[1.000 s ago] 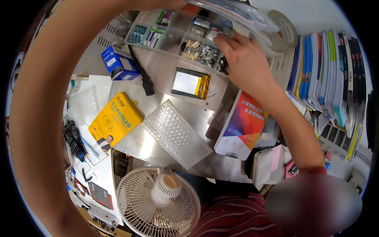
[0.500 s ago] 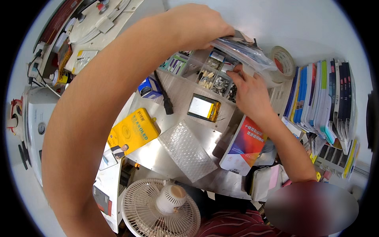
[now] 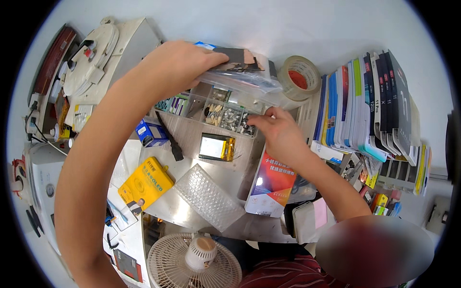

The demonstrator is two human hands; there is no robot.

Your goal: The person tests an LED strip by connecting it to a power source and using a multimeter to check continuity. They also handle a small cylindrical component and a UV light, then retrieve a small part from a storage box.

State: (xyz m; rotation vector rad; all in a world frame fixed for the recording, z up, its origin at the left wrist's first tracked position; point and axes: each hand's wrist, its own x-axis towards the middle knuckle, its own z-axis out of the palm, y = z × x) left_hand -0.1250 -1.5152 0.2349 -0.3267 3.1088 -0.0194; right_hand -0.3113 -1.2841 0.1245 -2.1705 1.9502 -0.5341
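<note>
My left hand [image 3: 189, 65] grips the raised clear lid [image 3: 245, 82] of a compartment organizer, with a plastic bag and dark flat pieces [image 3: 233, 57] at its top. My right hand [image 3: 278, 134] reaches into the right front compartment, fingers curled over small dark parts [image 3: 246, 126]; what they hold is hidden. Neighbouring compartments hold cream-coloured pieces [image 3: 213, 114] and small metal parts [image 3: 231, 118]. Below the organizer lies a flat battery [image 3: 213, 146] with yellow tape, beside a black cable [image 3: 170, 141] and a blue box [image 3: 149, 132].
A yellow box [image 3: 144, 182], bubble wrap [image 3: 209, 197] and a colourful package [image 3: 269, 187] lie nearer me. A tape roll [image 3: 297, 79] and upright thin boxes [image 3: 365, 105] are at back right. A white fan [image 3: 194, 259] stands at the lower edge.
The view has shifted, showing more wall. My left hand is a little further left along the raised lid. My right fingers have moved down from the middle compartments to the front right one.
</note>
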